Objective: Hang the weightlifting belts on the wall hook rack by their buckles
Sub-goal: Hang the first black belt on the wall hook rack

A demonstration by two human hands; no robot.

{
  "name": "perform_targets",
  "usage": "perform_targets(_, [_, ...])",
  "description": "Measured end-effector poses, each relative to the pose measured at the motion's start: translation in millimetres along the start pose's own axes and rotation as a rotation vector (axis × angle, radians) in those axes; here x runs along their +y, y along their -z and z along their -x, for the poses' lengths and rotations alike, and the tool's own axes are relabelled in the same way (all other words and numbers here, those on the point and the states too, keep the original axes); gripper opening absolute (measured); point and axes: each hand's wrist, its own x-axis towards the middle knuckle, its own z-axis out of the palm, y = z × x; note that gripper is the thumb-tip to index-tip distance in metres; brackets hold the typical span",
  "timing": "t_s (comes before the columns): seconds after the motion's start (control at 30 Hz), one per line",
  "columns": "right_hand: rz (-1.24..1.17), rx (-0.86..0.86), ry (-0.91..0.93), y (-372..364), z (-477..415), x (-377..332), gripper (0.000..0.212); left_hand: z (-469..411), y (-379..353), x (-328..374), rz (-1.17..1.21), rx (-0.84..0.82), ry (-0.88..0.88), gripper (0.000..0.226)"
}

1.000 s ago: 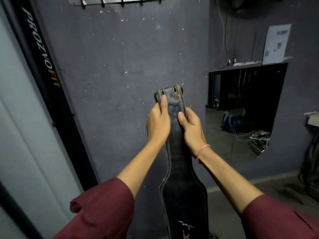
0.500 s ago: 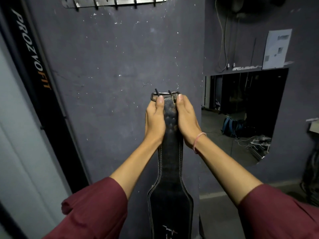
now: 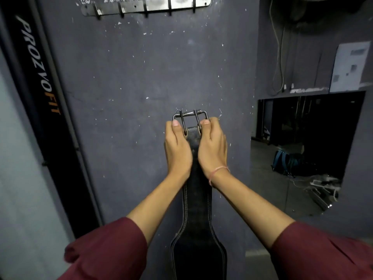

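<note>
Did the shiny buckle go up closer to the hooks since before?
Yes. The buckle now stands clear above both thumbs and sits closer to the hook rack on the wall, though the camera tilted too. It is not hooked yet.

A dark grey wall [image 3: 131,77], flecked with white chips, fills most of the view. Along its left edge runs a black strip lettered "PROZVOFIT" [image 3: 38,63]. To the right, a sheet of paper [image 3: 351,66] hangs above a dark opening, where a blue bag [image 3: 286,162] lies on the floor.
</note>
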Motion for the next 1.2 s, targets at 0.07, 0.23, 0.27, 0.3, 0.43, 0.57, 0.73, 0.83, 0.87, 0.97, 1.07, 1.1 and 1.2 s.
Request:
perform_targets(0.07, [0.025, 0.082, 0.042, -13, -13, 2, 0.029, -17, -4, -5, -0.033, 0.020, -0.055, 0.033])
perform_targets(0.23, [0.011, 0.236, 0.071, -43, -62, 4, 0.029, -72, -23, -13, -0.107, 0.008, -0.149, 0.034])
perform_targets(0.27, [-0.012, 0.253, 0.081, -47, -74, 5, 0.030, -85, -28, -14, -0.122, 0.003, -0.176, 0.034])
perform_targets(0.3, [-0.040, 0.264, 0.096, -51, -86, 5, 0.030, -97, -33, -15, -0.134, 0.000, -0.203, 0.034])
perform_targets(0.43, [-0.125, 0.251, 0.121, -63, -139, 3, 0.027, -148, -55, -14, -0.154, 0.007, -0.268, 0.035])
perform_targets(0.57, [-0.216, 0.262, 0.120, -74, -201, 2, 0.023, -199, -83, -9, -0.164, 0.016, -0.327, 0.037])
perform_targets(0.73, [-0.266, 0.266, 0.220, -76, -280, -9, 0.022, -255, -127, 16, -0.104, 0.063, -0.427, 0.043])
perform_targets(0.83, [-0.281, 0.268, 0.273, -77, -331, -23, 0.024, -294, -153, 37, -0.111, 0.082, -0.468, 0.045])
perform_targets(0.87, [-0.280, 0.266, 0.283, -79, -349, -29, 0.024, -309, -160, 45, -0.119, 0.098, -0.488, 0.045])
perform_targets(0.97, [-0.259, 0.260, 0.313, -84, -389, -48, 0.029, -349, -176, 65, -0.179, 0.147, -0.503, 0.043])
perform_targets(1.07, [-0.239, 0.249, 0.285, -91, -423, -61, 0.033, -380, -190, 78, -0.245, 0.159, -0.489, 0.047])
perform_targets(1.1, [-0.238, 0.244, 0.267, -93, -431, -63, 0.035, -387, -193, 81, -0.270, 0.155, -0.479, 0.050])
perform_targets(1.2, [-0.254, 0.240, 0.201, -101, -452, -65, 0.032, -403, -201, 83, -0.315, 0.146, -0.433, 0.053])
